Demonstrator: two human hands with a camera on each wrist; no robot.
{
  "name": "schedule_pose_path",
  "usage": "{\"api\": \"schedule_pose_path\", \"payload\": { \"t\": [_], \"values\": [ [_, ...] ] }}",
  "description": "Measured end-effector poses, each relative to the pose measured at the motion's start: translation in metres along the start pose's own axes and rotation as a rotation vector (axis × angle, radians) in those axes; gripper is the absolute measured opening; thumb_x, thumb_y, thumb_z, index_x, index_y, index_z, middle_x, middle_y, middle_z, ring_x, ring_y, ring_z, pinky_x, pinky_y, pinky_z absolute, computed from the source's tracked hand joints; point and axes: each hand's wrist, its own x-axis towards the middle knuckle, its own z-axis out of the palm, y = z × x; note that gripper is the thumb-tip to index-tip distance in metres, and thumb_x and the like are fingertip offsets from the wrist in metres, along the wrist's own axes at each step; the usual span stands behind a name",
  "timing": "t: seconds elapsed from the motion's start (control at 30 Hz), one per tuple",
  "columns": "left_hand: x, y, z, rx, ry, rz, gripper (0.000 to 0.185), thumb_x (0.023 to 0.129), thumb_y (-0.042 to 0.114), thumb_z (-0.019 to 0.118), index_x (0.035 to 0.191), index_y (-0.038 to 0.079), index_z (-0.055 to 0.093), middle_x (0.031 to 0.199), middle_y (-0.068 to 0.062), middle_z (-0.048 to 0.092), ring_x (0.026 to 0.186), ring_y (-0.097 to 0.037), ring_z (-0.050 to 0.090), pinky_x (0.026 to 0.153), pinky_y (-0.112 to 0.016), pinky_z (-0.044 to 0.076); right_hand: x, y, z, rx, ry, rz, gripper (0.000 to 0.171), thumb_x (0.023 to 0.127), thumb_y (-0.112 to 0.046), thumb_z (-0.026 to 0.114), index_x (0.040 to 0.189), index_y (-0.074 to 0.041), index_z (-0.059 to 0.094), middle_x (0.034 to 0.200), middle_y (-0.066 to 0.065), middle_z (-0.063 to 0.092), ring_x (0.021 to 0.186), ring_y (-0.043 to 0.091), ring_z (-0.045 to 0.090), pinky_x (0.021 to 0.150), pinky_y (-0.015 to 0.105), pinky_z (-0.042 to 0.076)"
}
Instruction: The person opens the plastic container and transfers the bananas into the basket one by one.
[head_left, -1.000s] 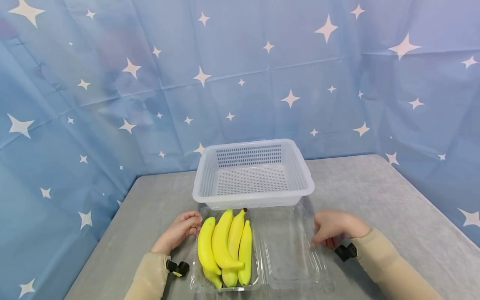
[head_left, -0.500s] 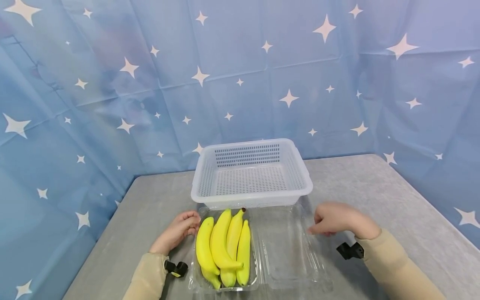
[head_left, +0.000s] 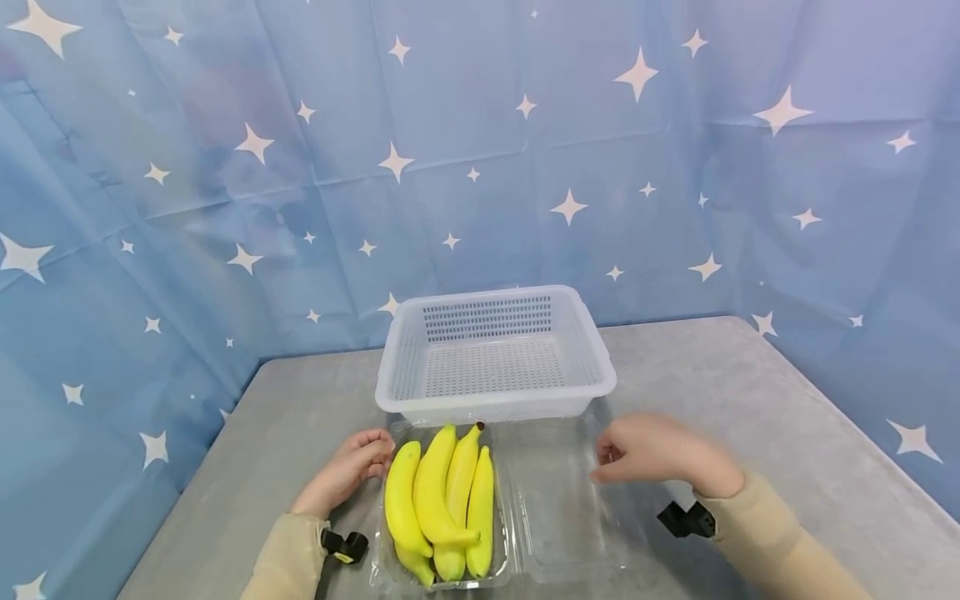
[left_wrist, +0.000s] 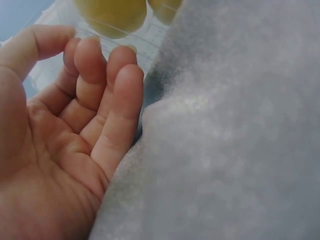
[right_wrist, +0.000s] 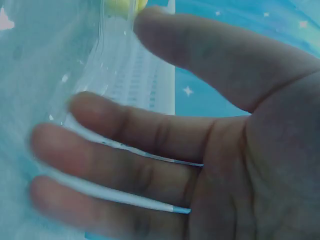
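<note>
My left hand (head_left: pixel 349 469) is at the tray's 10 o'clock, just beside its rim, relaxed and narrow, fingers loosely bent; I cannot confirm contact. My right hand (head_left: pixel 656 450), slightly blurred, is at the lid's 2 o'clock, thumb and fingers spread wide; whether it touches the lid, I cannot tell. The yellow bananas (head_left: pixel 429 492) lie in the clear plastic tray (head_left: pixel 506 533), some overlapping, their length running roughly toward 12 o'clock. The clear lid (head_left: pixel 555 500) lies spread out at the tray's 3 o'clock. A white perforated basket (head_left: pixel 495 407) stands upright on the grey bench (head_left: pixel 712 375), at 12 o'clock from tray and lid. Beyond it hangs a blue star-patterned curtain (head_left: pixel 480 208). Beige sleeves (head_left: pixel 772 525) cover my forearms.
</note>
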Motion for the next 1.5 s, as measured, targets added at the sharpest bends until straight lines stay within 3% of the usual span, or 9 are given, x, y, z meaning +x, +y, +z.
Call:
{"api": "schedule_pose_path", "payload": {
  "t": [0.3,0.6,0.87,1.17,1.5],
  "values": [
    [-0.004,-0.001,-0.002,-0.007,-0.010,0.007,0.015,0.098,0.010,0.050,0.085,0.010,0.058,0.072,0.000,0.055,0.064,-0.011,0.055,0.062,-0.025,0.052,0.012,-0.010,0.011,-0.062,0.102,-0.178,0.011,0.086,-0.033,0.070,0.083,-0.023,0.066,0.076,-0.020,0.058,0.065,-0.003,0.052,0.057,0.022,0.046],
    [-0.001,-0.001,-0.001,0.005,0.000,0.010,0.014,0.098,0.012,0.052,0.085,0.009,0.057,0.073,-0.001,0.055,0.064,-0.011,0.055,0.063,-0.026,0.052,0.025,-0.017,0.024,-0.112,0.128,-0.251,0.018,0.087,-0.036,0.069,0.094,-0.020,0.068,0.081,-0.018,0.060,0.070,0.000,0.055,0.060,0.022,0.046],
    [-0.002,-0.001,0.001,-0.032,0.020,0.005,0.014,0.097,0.009,0.051,0.084,0.010,0.058,0.071,0.000,0.055,0.062,-0.011,0.054,0.061,-0.024,0.051,0.043,-0.030,0.027,-0.098,0.121,-0.379,0.020,0.087,-0.028,0.070,0.105,-0.018,0.069,0.089,-0.012,0.065,0.081,0.003,0.059,0.069,0.023,0.049],
    [0.003,-0.002,0.002,-0.005,0.033,-0.002,0.014,0.097,0.012,0.053,0.084,0.009,0.058,0.072,-0.003,0.054,0.063,-0.013,0.053,0.061,-0.025,0.050,0.066,-0.044,0.032,-0.125,0.180,-0.617,0.030,0.086,-0.022,0.073,0.115,-0.015,0.065,0.100,-0.005,0.065,0.088,0.007,0.060,0.078,0.020,0.048],
    [-0.001,-0.002,0.001,-0.022,0.028,0.004,0.014,0.097,0.011,0.052,0.084,0.009,0.057,0.071,-0.001,0.054,0.062,-0.011,0.054,0.060,-0.024,0.051,0.091,-0.060,0.042,-0.200,0.156,-0.763,0.047,0.087,-0.024,0.073,0.130,-0.014,0.057,0.128,0.000,0.058,0.118,0.012,0.054,0.097,0.026,0.044]
  ]
}}
